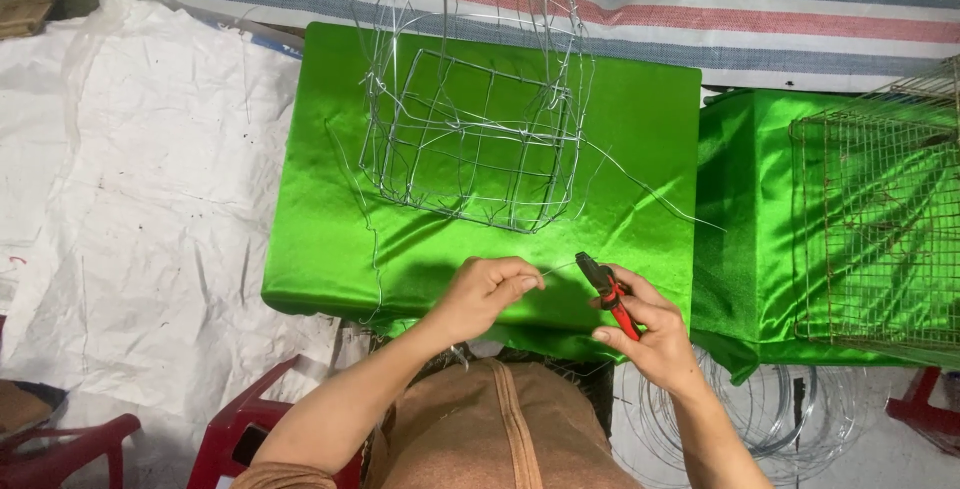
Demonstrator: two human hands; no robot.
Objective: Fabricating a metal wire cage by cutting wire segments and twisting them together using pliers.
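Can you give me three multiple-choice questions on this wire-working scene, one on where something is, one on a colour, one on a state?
1. Where does the wire frame stand?
A. on the green cloth
B. on the white sheet
C. on a red stool

2. What colour are the handles of the pliers?
A. blue
B. red
C. yellow

3. What is the left hand doing?
A. lying flat and open
B. gripping the rusty mesh cage
C. pinching a thin wire

Answers:
1 A, the frame rests on the green cloth over the table.
2 B, red handles show in the right hand.
3 C, its fingertips close on a thin wire that runs to the plier tips.
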